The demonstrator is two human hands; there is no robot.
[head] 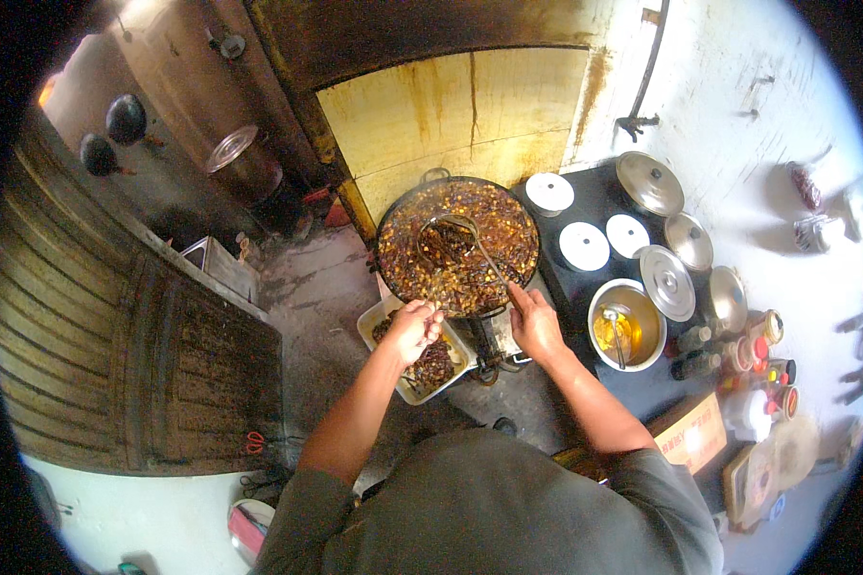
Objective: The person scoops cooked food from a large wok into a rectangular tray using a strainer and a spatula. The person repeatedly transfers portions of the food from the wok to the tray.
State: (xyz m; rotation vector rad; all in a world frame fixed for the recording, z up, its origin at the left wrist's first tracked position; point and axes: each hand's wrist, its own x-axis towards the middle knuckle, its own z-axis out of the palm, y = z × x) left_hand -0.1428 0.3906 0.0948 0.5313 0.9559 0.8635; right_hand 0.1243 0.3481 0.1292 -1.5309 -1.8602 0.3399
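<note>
A large round wok [532, 277] is full of dark pieces and yellow bits in reddish-brown oil. My right hand [538, 323] grips the handle of a metal ladle or strainer [489, 260], whose round bowl holds some of the food over the wok. At the wok's near left edge is my left hand [415, 332], its fingers bent and drawn together; whether they pinch anything is too small to tell. Below that hand, a pale rectangular tub [460, 359] holds dark cooked pieces, partly hidden by the hand and forearm.
Right of the wok, a black counter [568, 295] bears white round lids [584, 246], metal lids [667, 282], a steel pot [651, 359] with yellow oil and a ladle, and several jars [744, 352]. A dark ridged panel [187, 359] stands left; a lidded pot [248, 172] is further back.
</note>
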